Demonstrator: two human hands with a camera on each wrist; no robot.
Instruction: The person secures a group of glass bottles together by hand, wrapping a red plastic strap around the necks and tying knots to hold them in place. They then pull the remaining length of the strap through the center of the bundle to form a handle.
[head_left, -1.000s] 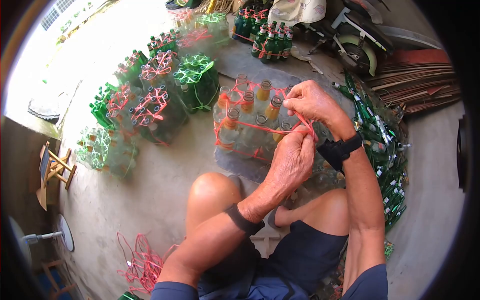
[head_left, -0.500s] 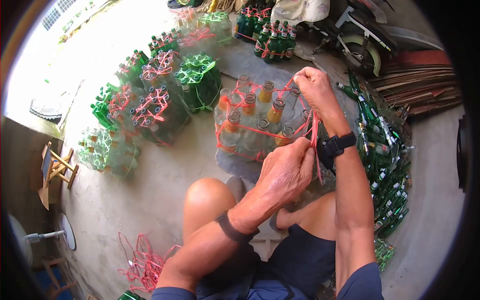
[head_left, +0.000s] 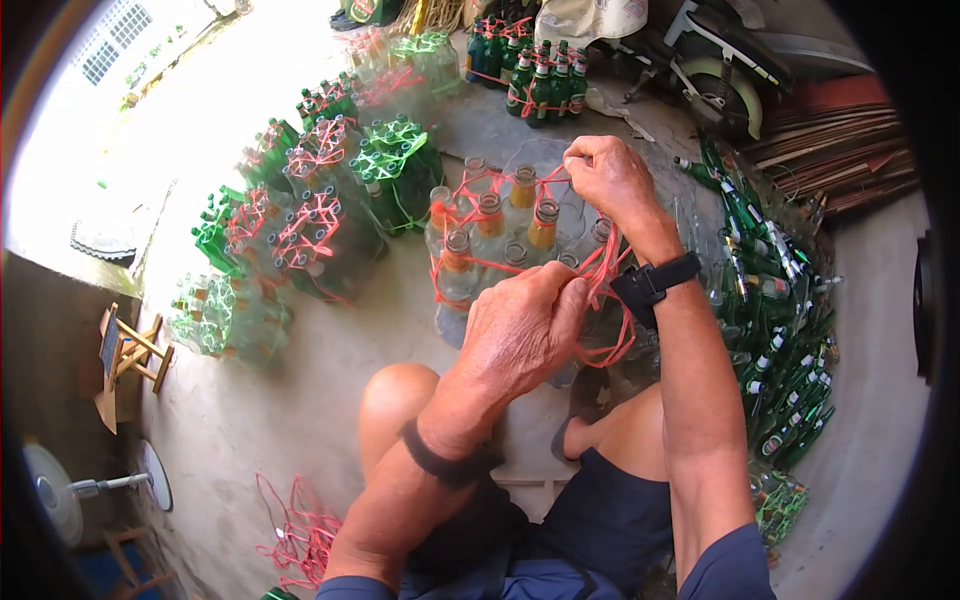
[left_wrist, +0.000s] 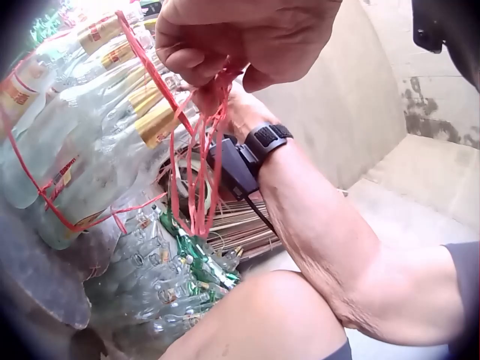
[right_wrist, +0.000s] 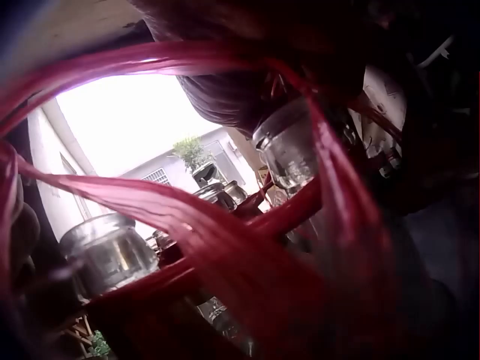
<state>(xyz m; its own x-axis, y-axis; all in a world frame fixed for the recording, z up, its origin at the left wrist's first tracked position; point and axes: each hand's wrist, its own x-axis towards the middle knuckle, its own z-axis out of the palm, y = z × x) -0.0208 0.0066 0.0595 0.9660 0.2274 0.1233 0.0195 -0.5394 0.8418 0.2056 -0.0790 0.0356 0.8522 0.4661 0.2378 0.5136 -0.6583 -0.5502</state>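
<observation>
Twine [head_left: 598, 272], red and looped, is in both your hands, right over the bundle of clear bottles [head_left: 490, 222] at twelve o'clock! Your left hand [head_left: 525, 325] is closed down narrow at the bundle's five o'clock side, thumb and fingers pinching gathered strands, with slack loops hanging below. And your right hand [head_left: 612, 180], up at the bundle's one o'clock, has its fingers curled in tight, pinching a strand near the bottle necks. Those bottles stand upright, red strands round their necks and more round their bodies, several wearing yellow labels. Over at three o'clock, loose green bottles [head_left: 765, 285] lie in a heap; from nine round to eleven, tied bottle bundles [head_left: 310, 230] crowd the floor [head_left: 240, 415]. Down at seven, there's a red twine tangle [head_left: 300, 530] beside your leg!
</observation>
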